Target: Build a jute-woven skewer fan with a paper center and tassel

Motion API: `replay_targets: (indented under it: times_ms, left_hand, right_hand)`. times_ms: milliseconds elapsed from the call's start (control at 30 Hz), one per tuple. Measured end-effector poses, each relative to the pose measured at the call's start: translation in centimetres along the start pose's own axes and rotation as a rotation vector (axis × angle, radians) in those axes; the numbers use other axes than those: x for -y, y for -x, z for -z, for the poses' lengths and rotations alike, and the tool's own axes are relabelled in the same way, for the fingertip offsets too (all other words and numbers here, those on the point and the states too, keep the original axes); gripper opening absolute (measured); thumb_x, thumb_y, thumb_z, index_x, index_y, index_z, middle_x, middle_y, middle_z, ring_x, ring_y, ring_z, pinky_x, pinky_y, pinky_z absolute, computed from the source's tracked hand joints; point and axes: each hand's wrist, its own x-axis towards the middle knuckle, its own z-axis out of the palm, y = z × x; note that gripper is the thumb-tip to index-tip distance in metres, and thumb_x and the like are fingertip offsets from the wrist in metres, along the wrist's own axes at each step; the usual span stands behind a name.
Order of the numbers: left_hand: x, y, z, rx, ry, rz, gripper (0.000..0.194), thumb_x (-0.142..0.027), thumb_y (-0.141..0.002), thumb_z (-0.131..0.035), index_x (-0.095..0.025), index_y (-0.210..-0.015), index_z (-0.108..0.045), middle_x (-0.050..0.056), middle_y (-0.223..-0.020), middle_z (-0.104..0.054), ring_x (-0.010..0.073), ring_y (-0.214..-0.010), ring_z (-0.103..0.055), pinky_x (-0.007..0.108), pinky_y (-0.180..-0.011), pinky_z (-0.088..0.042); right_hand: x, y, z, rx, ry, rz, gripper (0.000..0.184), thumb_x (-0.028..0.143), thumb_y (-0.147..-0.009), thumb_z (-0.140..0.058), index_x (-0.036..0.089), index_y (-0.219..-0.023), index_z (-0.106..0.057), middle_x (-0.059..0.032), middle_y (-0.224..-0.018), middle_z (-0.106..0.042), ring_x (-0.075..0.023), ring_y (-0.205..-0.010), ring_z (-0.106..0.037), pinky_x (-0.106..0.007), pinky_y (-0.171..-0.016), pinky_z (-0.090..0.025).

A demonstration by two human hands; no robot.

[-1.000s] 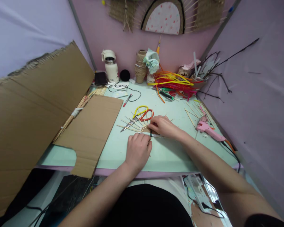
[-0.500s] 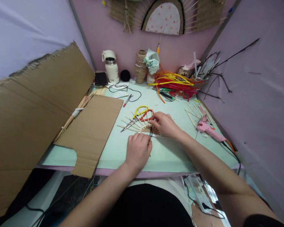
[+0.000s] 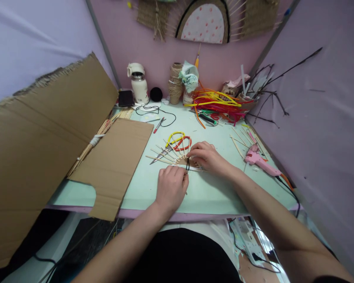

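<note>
Stick fan (image 3: 182, 159) looks pale, splayed and brown-centred.

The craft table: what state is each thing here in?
Fan of sticks: partly covered.
Black cord at the fan: looped.
Left hand: fingers curled, by the fan.
Right hand: bent over the fan.
Scissors: lying, some sticks crossing them.
Cream flask: lid up, open.
Stick bundle: bound.
Large cardboard: standing, tilted.
Glue gun: lying down; heat can't be told.

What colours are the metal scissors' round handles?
One yellow handle, one red handle; clearest in the head view.
</note>
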Motion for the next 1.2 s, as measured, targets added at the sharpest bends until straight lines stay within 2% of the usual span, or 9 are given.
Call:
replay_targets:
  times_ms: [133,300,567,1200]
  left_hand:
    - [0.0,0.0,0.0,0.0,0.005,0.009,0.01,-0.016,-0.09,-0.058,-0.02,-0.081,-0.058,0.0,-0.079,-0.067,0.0203,-0.082,-0.058,0.035,-0.074,-0.034]
    - [0.0,0.0,0.0,0.008,0.0,0.012,0.01,-0.016,-0.09,-0.057,-0.02,-0.081,-0.058,0.0,-0.079,-0.067,0.0204,-0.081,-0.058,0.036,-0.073,-0.033]
    - [0.0,0.0,-0.1,0.013,0.005,0.009,0.01,-0.017,-0.091,-0.056,-0.02,-0.083,-0.059,0.001,-0.08,-0.068,0.0207,-0.081,-0.058,0.036,-0.074,-0.034]
    - [0.0,0.1,0.0,0.045,0.031,0.003,0.008,-0.016,-0.09,-0.057,-0.021,-0.084,-0.059,0.002,-0.083,-0.068,0.0214,-0.084,-0.058,0.036,-0.075,-0.035]
  right_hand:
    - [-0.2,-0.9,-0.2,0.05,0.01,0.035,0.027,0.008,-0.087,-0.058,0.027,-0.098,-0.073,-0.0061,-0.108,-0.066,-0.0246,-0.104,-0.05,-0.039,-0.087,-0.032]
    - [-0.1,-1.3,-0.2,0.073,0.002,0.01,0.013,0.015,-0.089,-0.06,0.023,-0.087,-0.07,-0.0061,-0.101,-0.064,-0.0245,-0.102,-0.048,-0.039,-0.086,-0.032]
    - [0.6,-1.3,0.2,0.109,0.059,-0.042,0.013,0.021,-0.093,-0.055,0.021,-0.086,-0.065,-0.0074,-0.102,-0.063,-0.0245,-0.098,-0.047,-0.038,-0.082,-0.032]
    - [0.5,-1.4,-0.1,0.024,0.06,-0.115,0.009,0.023,-0.087,-0.058,0.022,-0.082,-0.065,-0.0066,-0.097,-0.065,-0.0246,-0.095,-0.051,-0.037,-0.08,-0.035]
